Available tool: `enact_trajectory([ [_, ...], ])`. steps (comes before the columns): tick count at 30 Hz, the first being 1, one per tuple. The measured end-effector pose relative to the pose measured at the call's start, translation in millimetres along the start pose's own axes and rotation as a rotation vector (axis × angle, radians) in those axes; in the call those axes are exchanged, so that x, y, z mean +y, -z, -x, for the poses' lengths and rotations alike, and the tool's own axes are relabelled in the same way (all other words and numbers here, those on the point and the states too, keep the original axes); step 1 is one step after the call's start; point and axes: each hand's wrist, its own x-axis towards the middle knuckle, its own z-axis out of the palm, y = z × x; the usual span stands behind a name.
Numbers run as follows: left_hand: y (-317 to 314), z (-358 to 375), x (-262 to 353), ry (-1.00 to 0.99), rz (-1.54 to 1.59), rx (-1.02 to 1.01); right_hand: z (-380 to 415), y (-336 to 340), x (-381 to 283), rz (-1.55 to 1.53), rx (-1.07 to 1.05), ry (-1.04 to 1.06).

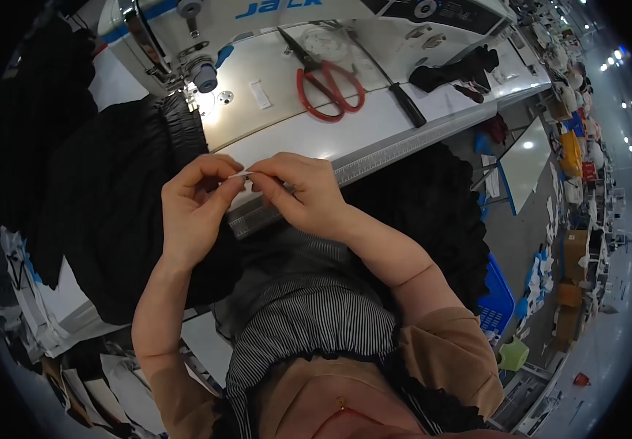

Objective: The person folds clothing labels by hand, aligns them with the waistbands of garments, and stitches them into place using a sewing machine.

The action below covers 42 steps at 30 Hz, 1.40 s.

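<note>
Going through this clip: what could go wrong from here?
The small white piece, pinched between the left hand and right hand, is tiny and might slip free. The black-handled tool lies near the front edge of the table, so a passing forearm could perhaps knock it off.

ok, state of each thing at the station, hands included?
Left hand: pinching white piece
Right hand: pinching the same piece
White piece: held between both hands' fingertips, above the table
Scissors: lying flat, blades look closed
Black-handled tool: lying flat, not held
Sewing machine: needle area lit; can't tell if running
Black garment: bunched, gathered edge near the needle area
</note>
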Motion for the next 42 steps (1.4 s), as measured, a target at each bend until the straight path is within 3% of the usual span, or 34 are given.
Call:
enact_trajectory([
  [1,-2,1,5,0.065,0.068,-0.013,1,3,0,-0.076,-0.102,-0.115],
  [2,-4,2,8,0.133,0.134,-0.024,-2,10,-1,-0.069,-0.098,-0.115],
  [4,-7,2,9,0.187,0.115,-0.04,-10,38,-1,-0.165,-0.288,-0.185],
  [6,-9,-1,9,0.24,0.097,-0.047,-28,70,27,0.113,-0.053,-0.12],
  [8,-11,-4,6,0.215,0.083,-0.005,-54,111,58,0.673,0.104,-0.049],
  [10,-10,-6,-5,0.199,0.1,-0.053,-73,139,97,1.055,0.037,-0.018],
  [14,-12,-9,-14,0.216,0.133,-0.14,-96,148,134,1.221,-0.123,0.056],
  [16,-10,-11,-20,0.24,0.139,-0.14,-102,152,146,1.319,-0.25,0.272],
  [17,-9,-11,-22,0.263,0.147,-0.145,-103,151,146,1.316,-0.256,0.271],
  [19,-9,-12,-22,0.3,0.136,-0.154,-104,151,143,1.26,-0.326,0.174],
  [24,-8,-14,-23,0.344,0.221,-0.191,-98,153,139,1.215,-0.317,0.199],
  [26,-3,-13,-32,0.218,0.182,-0.269,-97,154,136,1.186,-0.303,0.195],
  [32,-6,-14,-30,0.205,0.103,-0.205,-90,158,121,0.975,-0.176,0.146],
  [34,-6,-17,-27,0.207,0.073,-0.159,-84,152,89,0.663,-0.141,-0.156],
  [35,-7,-19,-25,0.21,0.044,-0.114,-78,146,74,0.659,-0.15,-0.155],
  [37,-10,-26,-22,0.22,0.015,-0.088,-65,127,47,-0.064,-0.301,-0.41],
  [40,-16,-35,-16,0.308,0.01,-0.085,-52,95,19,-0.37,-0.46,-0.553],
  [42,-21,-36,-12,0.334,0.195,-0.165,-46,76,16,-0.415,-0.466,-0.577],
])
